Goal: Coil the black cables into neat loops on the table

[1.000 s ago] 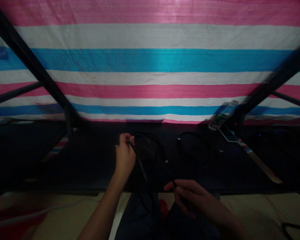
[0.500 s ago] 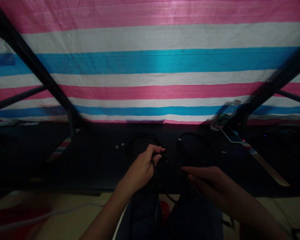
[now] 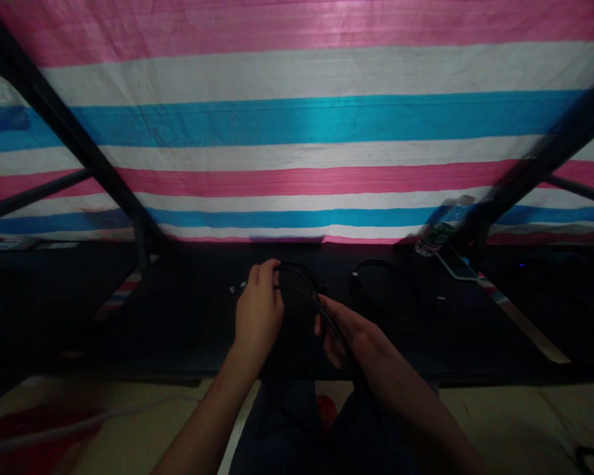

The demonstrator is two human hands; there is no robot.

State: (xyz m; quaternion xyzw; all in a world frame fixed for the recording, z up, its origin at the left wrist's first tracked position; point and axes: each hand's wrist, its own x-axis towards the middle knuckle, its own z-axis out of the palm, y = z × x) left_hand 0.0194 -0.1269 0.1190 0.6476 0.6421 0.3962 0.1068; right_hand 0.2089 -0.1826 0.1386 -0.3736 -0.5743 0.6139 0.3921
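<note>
Striped tarp [image 3: 297, 119] in pink, white and blue fills the whole back of the view, and under it we've got a dark counter [image 3: 178, 323] that's honestly hard to read. Our left hand [image 3: 258, 310] has its grip closed round the far left edge of the black cable [image 3: 299, 280] coil, with the fingers curled over the top of the loop. Our right hand [image 3: 356, 340] sits just to the right and nearer to us, its grip pinched shut on a strand running from the coil down toward our lap. So the coil lies between the two hands, and that strand slants from far-left to near-right. A second coil [image 3: 376, 290] lies apart to the right, and past it are a water bottle [image 3: 438, 231] and a phone [image 3: 456, 264]. With black cable on a black counter we can't count the loops, and the loose tail gets lost below the counter edge.
</note>
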